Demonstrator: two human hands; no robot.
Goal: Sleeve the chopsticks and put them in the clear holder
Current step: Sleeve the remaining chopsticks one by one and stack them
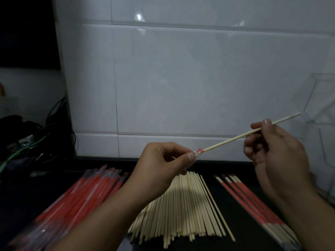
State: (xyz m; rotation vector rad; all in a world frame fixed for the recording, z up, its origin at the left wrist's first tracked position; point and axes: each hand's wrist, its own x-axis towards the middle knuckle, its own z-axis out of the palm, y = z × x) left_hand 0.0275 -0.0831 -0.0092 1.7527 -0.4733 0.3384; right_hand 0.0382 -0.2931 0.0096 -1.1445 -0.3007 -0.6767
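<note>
My right hand [275, 147] pinches a bare wooden chopstick [233, 138] near its far end, held above the counter and slanting up to the right. My left hand [163, 163] pinches the mouth of a red sleeve [199, 151] at the chopstick's near tip; most of the sleeve is hidden in the hand. A pile of bare chopsticks [183, 211] lies on the dark counter below. Empty red sleeves [78, 198] are heaped at the left. Several sleeved chopsticks [253, 200] lie at the right. The clear holder [319, 98] stands at the far right.
A white tiled wall [181, 78] rises right behind the counter. Dark cables and a green wire [23, 142] lie tangled at the far left. The counter's surface [233, 205] is black.
</note>
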